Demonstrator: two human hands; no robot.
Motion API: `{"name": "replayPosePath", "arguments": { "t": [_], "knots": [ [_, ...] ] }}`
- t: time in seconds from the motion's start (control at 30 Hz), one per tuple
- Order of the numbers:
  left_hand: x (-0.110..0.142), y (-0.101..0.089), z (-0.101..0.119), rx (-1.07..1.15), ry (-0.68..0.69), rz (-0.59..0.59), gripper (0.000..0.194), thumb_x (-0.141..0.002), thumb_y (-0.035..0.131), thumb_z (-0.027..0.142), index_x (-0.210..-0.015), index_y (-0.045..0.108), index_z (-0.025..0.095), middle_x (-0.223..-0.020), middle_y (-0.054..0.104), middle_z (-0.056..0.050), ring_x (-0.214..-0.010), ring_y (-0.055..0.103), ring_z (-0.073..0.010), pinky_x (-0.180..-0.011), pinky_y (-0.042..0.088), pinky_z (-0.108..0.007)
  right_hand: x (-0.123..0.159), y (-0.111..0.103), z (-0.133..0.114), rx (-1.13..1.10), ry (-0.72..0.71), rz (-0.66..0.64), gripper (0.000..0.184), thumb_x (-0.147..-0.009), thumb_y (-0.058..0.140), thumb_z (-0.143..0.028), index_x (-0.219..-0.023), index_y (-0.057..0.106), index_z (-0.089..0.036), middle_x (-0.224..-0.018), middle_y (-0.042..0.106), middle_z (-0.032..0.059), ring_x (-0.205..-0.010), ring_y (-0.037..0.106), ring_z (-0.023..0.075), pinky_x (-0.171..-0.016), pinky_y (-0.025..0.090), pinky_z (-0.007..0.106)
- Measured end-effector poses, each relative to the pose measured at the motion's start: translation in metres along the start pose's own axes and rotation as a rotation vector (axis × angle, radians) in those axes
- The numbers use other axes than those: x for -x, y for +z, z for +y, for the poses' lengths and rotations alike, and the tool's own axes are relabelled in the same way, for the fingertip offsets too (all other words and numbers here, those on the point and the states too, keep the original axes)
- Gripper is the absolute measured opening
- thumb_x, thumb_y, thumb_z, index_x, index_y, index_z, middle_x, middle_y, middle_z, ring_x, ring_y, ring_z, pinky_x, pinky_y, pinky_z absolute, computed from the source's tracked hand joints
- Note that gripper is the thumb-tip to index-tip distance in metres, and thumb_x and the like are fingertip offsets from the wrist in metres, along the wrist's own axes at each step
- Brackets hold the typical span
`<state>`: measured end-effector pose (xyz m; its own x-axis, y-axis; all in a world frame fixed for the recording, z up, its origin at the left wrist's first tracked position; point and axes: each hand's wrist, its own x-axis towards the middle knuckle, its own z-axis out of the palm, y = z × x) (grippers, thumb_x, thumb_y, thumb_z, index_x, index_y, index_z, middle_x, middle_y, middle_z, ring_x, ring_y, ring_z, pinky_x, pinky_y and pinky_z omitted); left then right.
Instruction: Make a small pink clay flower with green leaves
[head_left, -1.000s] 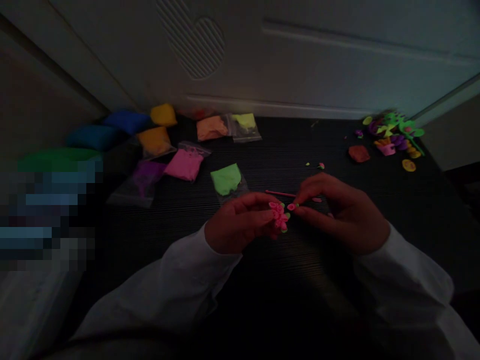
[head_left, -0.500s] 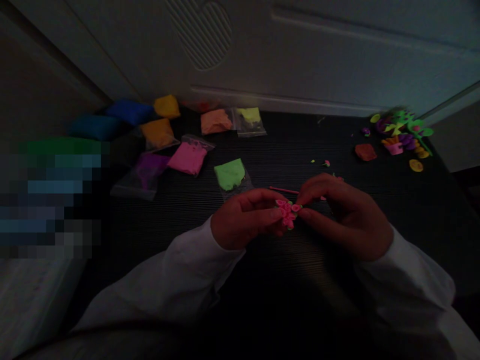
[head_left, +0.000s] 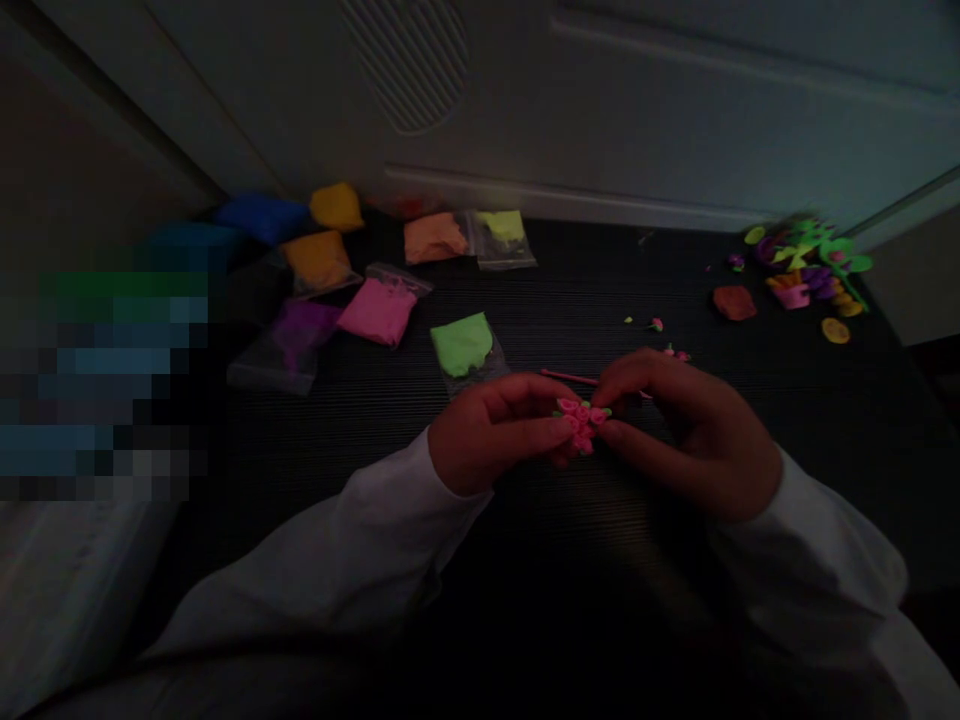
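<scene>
A small bunch of pink clay roses (head_left: 582, 424) with green leaf tips is held above the dark table. My left hand (head_left: 504, 428) pinches it from the left, thumb in front and fingers behind. My right hand (head_left: 686, 430) has thumb and forefinger closed on the bunch's right edge, by a rose with a green tip. Behind the hands lies a thin pink stick (head_left: 566, 377), its right end hidden by my right fingers. Beyond my right hand are small pink-and-green clay pieces (head_left: 679, 355) and a single small clay rose (head_left: 657, 324).
Bagged clay lies across the left and back: light green (head_left: 461, 345), pink (head_left: 380, 308), purple (head_left: 304, 330), orange (head_left: 319, 260), peach (head_left: 435, 238), blue (head_left: 262, 217). At the back right stand a reddish-brown lump (head_left: 733, 302) and colourful clay figures (head_left: 814, 265). A pale panel (head_left: 645, 120) rises behind.
The rose bunch has turned slightly between my fingers, and green tips now show on both its sides. Both hands stay almost in place; the view has shifted a little.
</scene>
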<state>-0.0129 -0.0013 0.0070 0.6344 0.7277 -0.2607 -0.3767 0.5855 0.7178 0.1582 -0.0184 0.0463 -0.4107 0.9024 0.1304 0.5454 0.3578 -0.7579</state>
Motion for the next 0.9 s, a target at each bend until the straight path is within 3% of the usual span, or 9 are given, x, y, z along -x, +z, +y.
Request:
{"name": "replayPosePath", "arguments": {
  "t": [0.53,0.9],
  "knots": [
    [0.0001,0.0008,0.0027,0.051,-0.049,-0.008,0.019,-0.058,0.063,0.014,-0.076,0.057,0.014,-0.065,0.061,-0.002,-0.06,0.058,-0.0128,-0.052,0.044,-0.023,0.0018,-0.0001,-0.0031,-0.253,0.119,-0.024,0.012,-0.072,0.054,-0.027,-0.081,0.054,-0.02,-0.076,0.055,0.002,-0.071,0.052,0.0126,-0.061,0.042,0.025],
    [-0.0004,0.0004,0.0033,0.067,-0.046,-0.025,0.018,-0.059,0.062,0.013,-0.076,0.056,0.013,-0.068,0.062,-0.002,-0.061,0.059,-0.0119,-0.053,0.045,-0.022,0.006,0.0026,-0.0004,-0.27,0.17,0.0,0.014,-0.07,0.056,-0.022,-0.083,0.053,-0.02,-0.08,0.055,0.0012,-0.071,0.053,0.0121,-0.063,0.042,0.025]
  ]
}}
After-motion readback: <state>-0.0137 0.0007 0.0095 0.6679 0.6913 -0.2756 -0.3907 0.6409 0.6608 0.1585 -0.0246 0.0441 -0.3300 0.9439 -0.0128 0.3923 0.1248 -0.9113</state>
